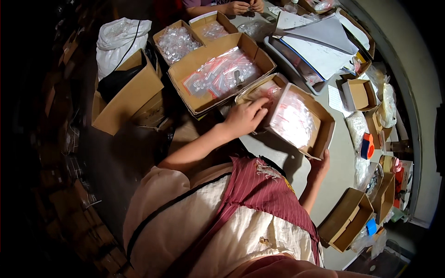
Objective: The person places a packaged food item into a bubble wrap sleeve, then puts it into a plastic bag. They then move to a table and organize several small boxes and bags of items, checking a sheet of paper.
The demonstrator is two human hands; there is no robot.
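Note:
My right hand (320,166) grips the near lower corner of a small cardboard box (325,132), which is tilted toward me. A bright stack of clear plastic zip bags (293,119) lies inside it. My left hand (245,116) is at another small cardboard box (243,96), just left of the tilted one, with its bent fingers apart over the near side. More clear bags with red strips (273,90) show in that box; my fingertips are partly hidden there. Beyond my left hand stands a larger cardboard box (185,95) of filled clear bags (222,74) holding small parts.
Two smaller boxes of clear plastic pieces (177,44) adjoin the large box. A grey bin (289,69) with papers stands at the far right. Another person's hands (245,7) are at the far edge. Cardboard boxes (347,217) and an orange-and-blue tape dispenser (367,146) sit right.

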